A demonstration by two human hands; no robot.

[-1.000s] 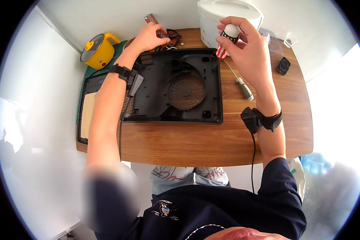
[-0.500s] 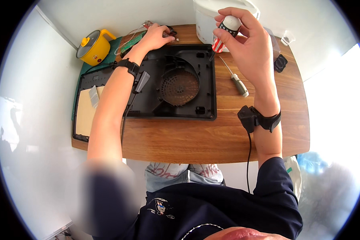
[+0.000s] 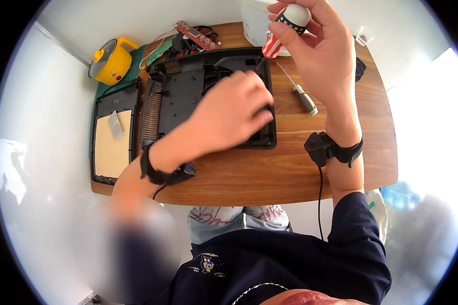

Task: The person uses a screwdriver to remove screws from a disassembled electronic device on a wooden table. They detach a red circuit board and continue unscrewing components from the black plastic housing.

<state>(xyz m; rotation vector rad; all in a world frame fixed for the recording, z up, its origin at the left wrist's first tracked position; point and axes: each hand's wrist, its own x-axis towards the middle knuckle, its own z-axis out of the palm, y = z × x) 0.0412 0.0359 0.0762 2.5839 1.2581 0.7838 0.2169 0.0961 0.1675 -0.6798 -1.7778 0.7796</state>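
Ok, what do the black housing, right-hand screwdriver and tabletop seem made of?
Black housing: likely moulded plastic, satin, from its vent slots and pegs. Screwdriver in the right hand: handle perhaps smooth plastic, with crisp stripes; shaft too thin to tell. Tabletop: wood or laminate, low sheen, with visible grain.

Under the left fingers [image 3: 261,119] and the right fingers [image 3: 287,36] spreads a brown wood-grain desk [image 3: 239,178], its near edge curved. A pale, plain back wall [image 3: 137,20] rises beyond the fingers. Left of them stands a glossy white side wall [image 3: 40,112]; far right, a glare [image 3: 432,112] washes out detail.
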